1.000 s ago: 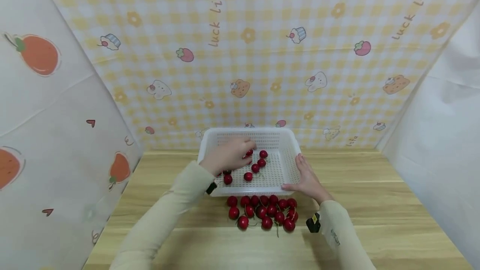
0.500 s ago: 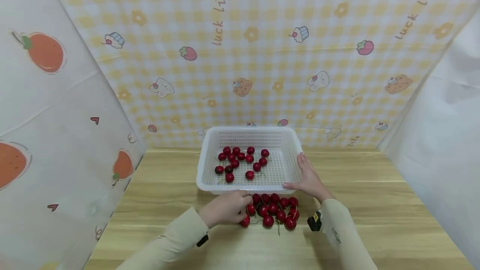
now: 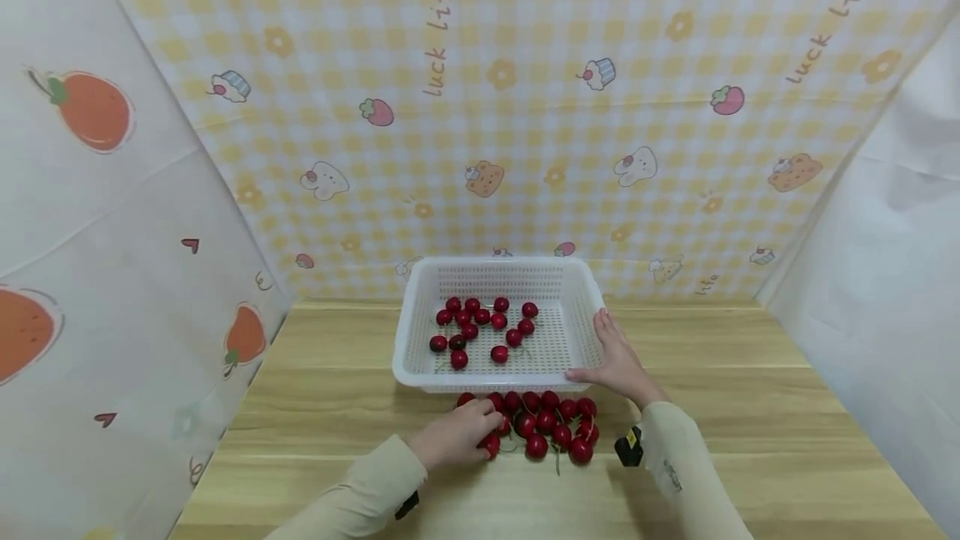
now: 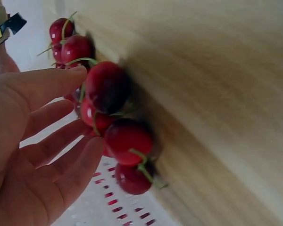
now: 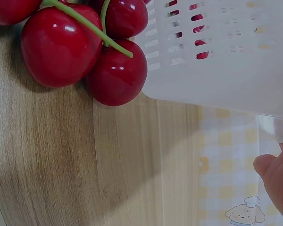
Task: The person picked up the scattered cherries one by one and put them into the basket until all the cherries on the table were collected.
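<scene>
Cherries (image 3: 536, 446) with green stems lie on the table in a loose cluster before a white perforated plastic basket (image 3: 405, 357). My left hand (image 3: 457, 433) is over the cluster's left end. In the left wrist view, its thumb reaches beside a dark red cherry (image 4: 106, 87), and the other fingers (image 4: 80, 174) extend loosely among the fruit. My right hand (image 3: 618, 361) holds the basket's right near corner, thumb on the front rim and fingers along the right side. Several more cherries (image 3: 499, 354) lie on the basket floor, mostly left and centre.
The wooden table (image 3: 322, 407) extends to both sides of the basket. Close behind the basket stands a yellow checked cloth backdrop (image 3: 480, 132), with white cloth walls (image 3: 135, 215) at the sides.
My left hand has come out of the basket, back toward me, to the cluster's left end, and has since shifted slightly. My right hand has stayed on the basket.
</scene>
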Demonstrator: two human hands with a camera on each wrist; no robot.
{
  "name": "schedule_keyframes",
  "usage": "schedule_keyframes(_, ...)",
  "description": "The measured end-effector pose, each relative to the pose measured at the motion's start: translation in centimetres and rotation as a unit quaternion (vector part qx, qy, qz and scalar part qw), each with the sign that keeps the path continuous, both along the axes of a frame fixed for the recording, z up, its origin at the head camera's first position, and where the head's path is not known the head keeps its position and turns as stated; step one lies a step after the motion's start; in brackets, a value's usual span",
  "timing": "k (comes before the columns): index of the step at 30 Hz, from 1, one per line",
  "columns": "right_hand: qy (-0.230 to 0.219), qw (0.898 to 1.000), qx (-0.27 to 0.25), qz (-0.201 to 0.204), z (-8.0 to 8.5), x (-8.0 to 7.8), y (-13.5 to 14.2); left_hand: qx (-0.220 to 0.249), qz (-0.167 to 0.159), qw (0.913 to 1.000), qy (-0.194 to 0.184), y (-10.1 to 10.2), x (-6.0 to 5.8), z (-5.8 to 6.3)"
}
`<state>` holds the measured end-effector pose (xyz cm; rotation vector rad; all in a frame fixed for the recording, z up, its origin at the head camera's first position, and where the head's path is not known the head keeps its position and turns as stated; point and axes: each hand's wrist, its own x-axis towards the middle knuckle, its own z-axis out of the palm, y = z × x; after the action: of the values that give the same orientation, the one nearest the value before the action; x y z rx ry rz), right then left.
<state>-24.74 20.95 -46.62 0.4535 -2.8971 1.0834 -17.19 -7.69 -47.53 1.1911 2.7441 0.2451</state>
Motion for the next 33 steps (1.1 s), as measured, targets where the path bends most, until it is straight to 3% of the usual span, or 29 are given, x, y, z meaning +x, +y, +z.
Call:
schedule_keyframes(10, 0.002, 1.0, 0.004, -0.002, 0.1, 0.3, 0.0, 0.024, -0.01, 0.9996, -0.004, 0.2, -0.1, -1.5)
schedule_keyframes(18, -0.004, 1.0, 0.003, -0.005, 0.1, 0.1, 0.1, 0.058, -0.03, 0.9978, -0.015, 0.3, -0.5, -1.2)
schedule_keyframes(22, -0.002, 1.0, 0.001, -0.004, 0.1, 0.0, 0.1, 0.064, -0.04, 0.9971, 0.004, 0.5, -0.4, 0.1)
schedule_keyframes(26, -0.004, 1.0, -0.005, -0.003, -0.1, 0.0, 0.2, 0.083, -0.07, 0.994, 0.018, 0.7, -0.1, 2.2)
schedule_keyframes(30, 0.001, 1.0, -0.007, 0.0, -0.2, 0.0, 0.1, 0.102, -0.095, 0.9897, 0.033, 0.9, -0.2, 5.4)
schedule_keyframes(33, 0.002, 1.0, -0.006, 0.001, -0.2, 0.0, 0.1, 0.104, -0.091, 0.9893, 0.049, 0.8, -1.2, 8.0)
